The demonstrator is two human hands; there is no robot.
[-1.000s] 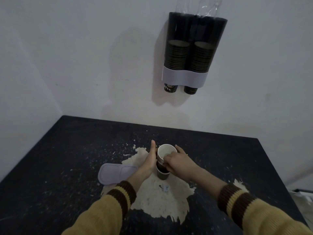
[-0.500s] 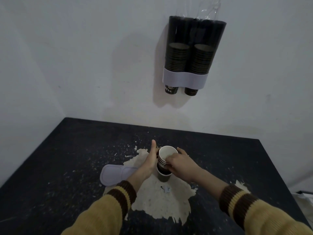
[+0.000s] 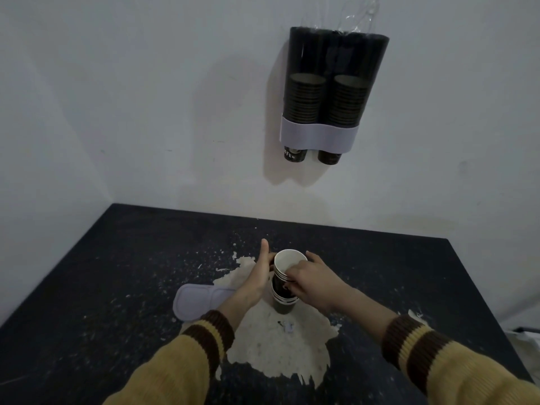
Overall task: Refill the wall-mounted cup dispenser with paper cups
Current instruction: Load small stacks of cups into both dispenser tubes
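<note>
A short stack of dark paper cups (image 3: 285, 283) with white insides stands on the black table (image 3: 102, 273). My left hand (image 3: 260, 273) cups its left side, thumb pointing up. My right hand (image 3: 314, 280) grips the upper cups from the right, and they sit raised a little out of the lower ones. On the wall above hangs the cup dispenser (image 3: 333, 92), two dark tubes with a grey band; each tube is partly filled with stacked cups, and a cup bottom pokes out below each.
A grey oval lid (image 3: 198, 301) lies flat on the table just left of my left wrist. A pale worn patch (image 3: 280, 349) spreads under the cups. White walls close the back and left. The table's right edge drops off near pale clutter (image 3: 526, 339).
The upper cups have risen slightly out of the lower ones in my right hand. Both hands otherwise stay in place around the stack.
</note>
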